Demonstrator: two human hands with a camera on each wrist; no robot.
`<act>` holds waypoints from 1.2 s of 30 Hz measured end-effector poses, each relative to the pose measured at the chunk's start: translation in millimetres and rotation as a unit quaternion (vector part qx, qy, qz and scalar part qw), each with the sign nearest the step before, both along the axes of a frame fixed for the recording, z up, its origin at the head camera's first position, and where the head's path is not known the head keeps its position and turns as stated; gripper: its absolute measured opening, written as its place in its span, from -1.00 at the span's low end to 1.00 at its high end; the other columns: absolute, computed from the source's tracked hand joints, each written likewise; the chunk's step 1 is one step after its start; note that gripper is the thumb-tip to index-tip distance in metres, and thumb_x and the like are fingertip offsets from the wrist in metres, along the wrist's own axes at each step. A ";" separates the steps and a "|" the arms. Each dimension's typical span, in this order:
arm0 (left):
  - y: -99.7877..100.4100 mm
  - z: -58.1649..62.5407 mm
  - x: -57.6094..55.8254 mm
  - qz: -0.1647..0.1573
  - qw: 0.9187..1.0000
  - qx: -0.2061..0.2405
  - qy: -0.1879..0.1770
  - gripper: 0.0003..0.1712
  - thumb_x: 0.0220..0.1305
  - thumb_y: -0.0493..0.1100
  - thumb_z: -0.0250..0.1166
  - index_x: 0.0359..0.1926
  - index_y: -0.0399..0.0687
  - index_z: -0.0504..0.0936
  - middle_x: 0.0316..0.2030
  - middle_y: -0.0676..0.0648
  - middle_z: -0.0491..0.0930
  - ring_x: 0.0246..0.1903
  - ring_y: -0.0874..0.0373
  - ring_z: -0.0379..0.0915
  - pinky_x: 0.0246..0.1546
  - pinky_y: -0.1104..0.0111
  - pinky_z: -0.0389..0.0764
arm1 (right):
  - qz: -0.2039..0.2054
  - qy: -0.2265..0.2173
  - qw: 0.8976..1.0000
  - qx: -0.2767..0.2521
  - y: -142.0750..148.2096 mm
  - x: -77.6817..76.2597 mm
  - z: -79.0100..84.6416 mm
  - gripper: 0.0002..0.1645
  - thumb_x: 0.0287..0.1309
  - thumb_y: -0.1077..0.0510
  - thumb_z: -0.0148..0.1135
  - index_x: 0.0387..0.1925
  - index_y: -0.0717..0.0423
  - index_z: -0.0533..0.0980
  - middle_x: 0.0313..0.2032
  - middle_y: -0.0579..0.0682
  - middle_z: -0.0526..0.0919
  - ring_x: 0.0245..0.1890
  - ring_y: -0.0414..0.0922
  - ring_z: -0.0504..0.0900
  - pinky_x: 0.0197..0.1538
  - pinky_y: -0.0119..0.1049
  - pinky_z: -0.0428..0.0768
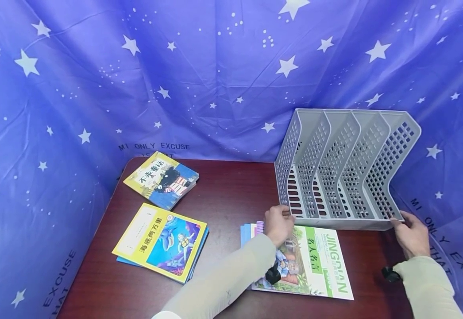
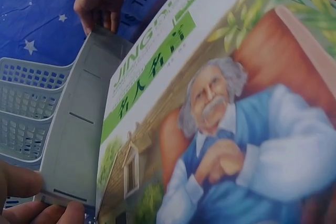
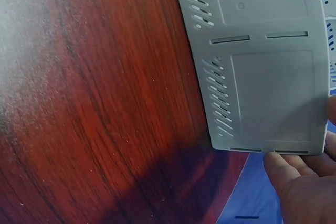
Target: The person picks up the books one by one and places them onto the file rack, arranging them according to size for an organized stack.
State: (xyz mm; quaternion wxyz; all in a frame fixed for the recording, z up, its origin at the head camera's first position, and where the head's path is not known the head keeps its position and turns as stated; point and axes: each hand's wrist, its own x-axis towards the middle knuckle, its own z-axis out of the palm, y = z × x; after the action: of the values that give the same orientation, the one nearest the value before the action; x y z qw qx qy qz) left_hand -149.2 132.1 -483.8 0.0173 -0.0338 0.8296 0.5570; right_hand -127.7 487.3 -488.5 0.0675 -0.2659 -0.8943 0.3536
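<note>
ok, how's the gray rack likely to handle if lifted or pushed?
Probably light for its size: the rack has thin walls full of holes. Likely fairly stiff, since its dividers show no obvious sag. Pushed, it may slide easily, as the table looks smooth and glossy.

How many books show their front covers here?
3: a yellow and blue book at back left, a yellow sea-themed book in front of it, and a white and green book before the gray plastic rack. Others beneath may be hidden.
</note>
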 end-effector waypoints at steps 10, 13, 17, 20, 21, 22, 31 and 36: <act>-11.7 0.3 1.4 -0.002 1.000 0.011 0.002 -0.75 0.07 -0.25 0.40 -0.16 -0.12 0.72 -0.36 0.06 0.72 -0.34 0.30 0.60 -0.18 0.45 0.58 | 0.016 0.006 1.000 -0.001 -11.7 0.2 1.6 -0.29 0.30 -0.06 0.07 0.33 0.27 0.25 -0.20 -0.12 0.55 -0.28 -0.48 0.29 -0.07 -0.45 0.28; -14.3 -0.4 1.1 -0.004 1.000 0.010 -0.001 -0.75 0.08 -0.24 0.40 -0.15 -0.11 0.72 -0.37 0.08 0.72 -0.33 0.30 0.61 -0.17 0.44 0.58 | 0.021 0.004 1.000 0.003 -13.8 0.5 2.4 -0.29 0.30 -0.06 0.07 0.33 0.27 0.26 -0.23 -0.12 0.56 -0.30 -0.46 0.30 -0.12 -0.43 0.28; -18.2 -2.7 -0.2 -0.003 1.000 0.017 -0.002 -0.75 0.08 -0.24 0.39 -0.16 -0.12 0.72 -0.37 0.08 0.72 -0.33 0.29 0.62 -0.15 0.44 0.58 | 0.027 0.000 1.000 0.008 -17.5 0.3 1.9 -0.29 0.30 -0.06 0.07 0.33 0.28 0.25 -0.14 0.12 0.57 -0.30 -0.45 0.30 -0.15 -0.41 0.29; -21.5 -3.1 -0.4 0.000 1.000 0.018 0.005 -0.75 0.07 -0.25 0.39 -0.17 -0.14 0.72 -0.37 0.06 0.72 -0.34 0.29 0.62 -0.15 0.44 0.58 | 0.030 0.002 1.000 0.008 -21.2 -0.1 1.7 -0.29 0.30 -0.04 0.06 0.33 0.30 0.24 -0.05 0.29 0.54 -0.32 -0.47 0.30 -0.18 -0.41 0.29; -22.5 -2.7 -0.3 0.001 1.000 0.016 0.006 -0.76 0.07 -0.25 0.39 -0.17 -0.13 0.72 -0.38 0.06 0.72 -0.34 0.29 0.62 -0.14 0.44 0.58 | 0.030 0.001 1.000 0.008 -22.6 -0.1 1.8 -0.29 0.31 -0.04 0.05 0.33 0.30 0.23 -0.01 0.33 0.52 -0.32 -0.45 0.31 -0.16 -0.39 0.30; -23.6 -2.3 0.1 0.000 1.000 0.018 0.009 -0.75 0.07 -0.25 0.39 -0.17 -0.14 0.72 -0.37 0.04 0.72 -0.34 0.29 0.62 -0.15 0.44 0.58 | 0.030 0.001 1.000 0.008 -24.0 0.2 2.0 -0.29 0.31 -0.05 0.04 0.33 0.30 0.23 0.05 0.37 0.48 -0.30 -0.42 0.32 -0.10 -0.35 0.33; -31.5 -4.0 0.9 -0.005 0.999 0.016 0.050 -0.75 0.06 -0.31 0.37 -0.18 -0.25 0.70 -0.38 -0.04 0.72 -0.38 0.28 0.63 -0.26 0.45 0.62 | 0.027 -0.005 1.000 -0.002 -33.4 0.2 4.2 -0.28 0.32 -0.05 0.02 0.35 0.29 0.20 0.18 0.39 0.39 -0.06 0.06 0.37 0.19 0.01 0.28; -35.6 -5.4 -0.5 -0.005 0.999 0.019 0.025 -0.75 0.07 -0.28 0.38 -0.16 -0.18 0.71 -0.37 0.02 0.72 -0.35 0.29 0.62 -0.22 0.47 0.60 | 0.030 -0.004 1.000 0.003 -37.9 -0.3 4.5 -0.30 0.32 -0.05 0.02 0.34 0.30 0.23 0.16 0.37 0.41 -0.09 0.02 0.38 0.11 -0.07 0.32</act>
State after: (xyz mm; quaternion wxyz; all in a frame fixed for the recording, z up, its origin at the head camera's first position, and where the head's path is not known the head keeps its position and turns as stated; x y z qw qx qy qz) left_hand -149.7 96.5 -489.2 0.0002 -0.0151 0.8193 0.5732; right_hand -128.0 449.4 -484.0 0.0541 -0.2407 -0.9030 0.3518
